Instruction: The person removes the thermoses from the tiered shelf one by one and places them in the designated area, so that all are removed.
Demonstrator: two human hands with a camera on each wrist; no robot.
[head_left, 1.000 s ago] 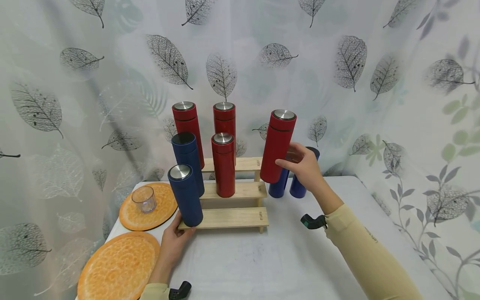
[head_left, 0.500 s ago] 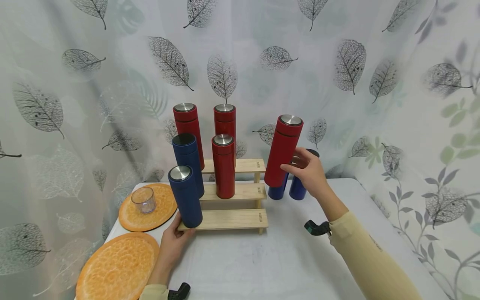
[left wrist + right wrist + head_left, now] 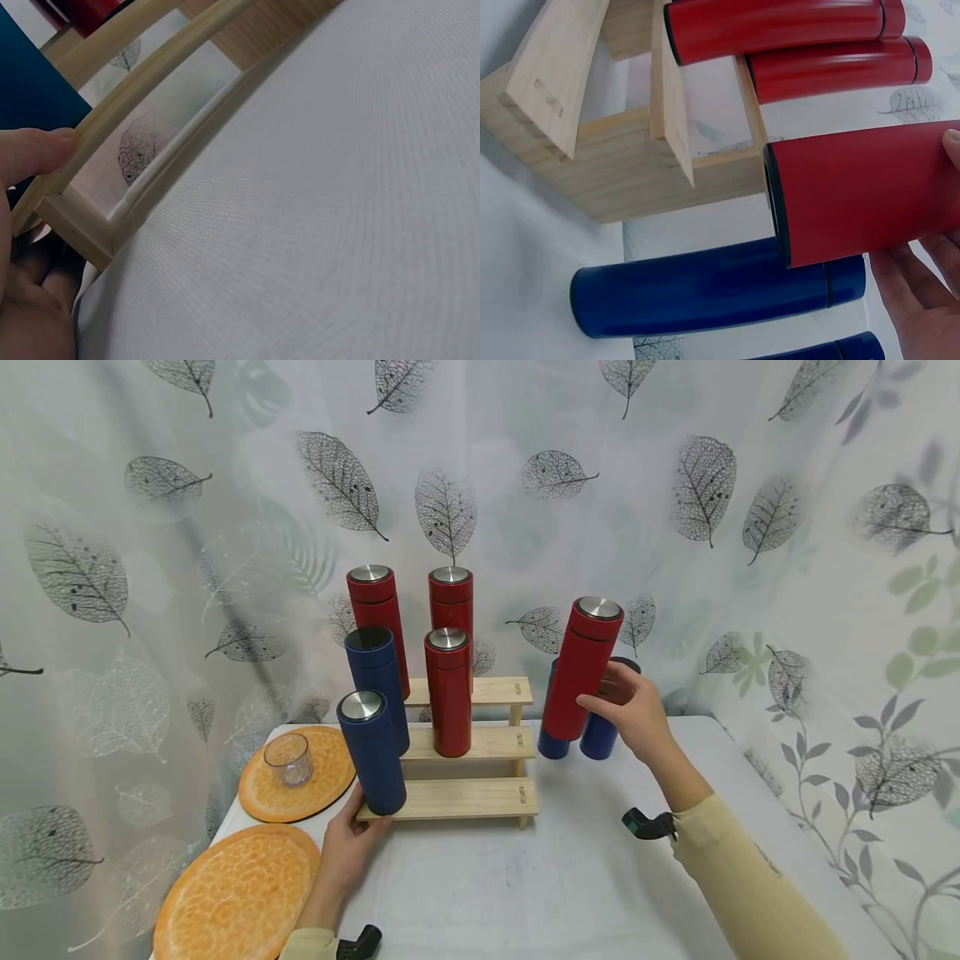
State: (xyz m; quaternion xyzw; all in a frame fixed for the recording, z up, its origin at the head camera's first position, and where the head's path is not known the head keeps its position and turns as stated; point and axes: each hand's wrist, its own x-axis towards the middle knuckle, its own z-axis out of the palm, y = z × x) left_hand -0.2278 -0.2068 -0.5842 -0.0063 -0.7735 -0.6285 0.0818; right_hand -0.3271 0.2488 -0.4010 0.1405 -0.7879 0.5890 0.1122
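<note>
My right hand (image 3: pixel 633 710) grips a red thermos (image 3: pixel 582 668) with a steel lid, tilted and raised above the table, overlapping a blue thermos behind. In the right wrist view, the base of this red thermos (image 3: pixel 870 195) hangs over a standing blue thermos (image 3: pixel 705 289). At the front left corner of the three-step wooden rack (image 3: pixel 465 797), my left hand (image 3: pixel 348 843) holds the lowest step, its thumb (image 3: pixel 37 154) on top and other fingers underneath. One blue thermos (image 3: pixel 372 756) stands on that step just above the hand.
On the rack's middle step stand a blue thermos (image 3: pixel 377 681) and a red one (image 3: pixel 447 693). Two red thermoses, one at the left (image 3: pixel 375 618), are on the top step. Two blue thermoses stand right of the rack. Round orange mats (image 3: pixel 240 893) lie left, one bearing a clear glass (image 3: pixel 288 760).
My right hand has carried the red thermos to the right and slightly down, away from the rack. The left hand stays on the rack's corner.
</note>
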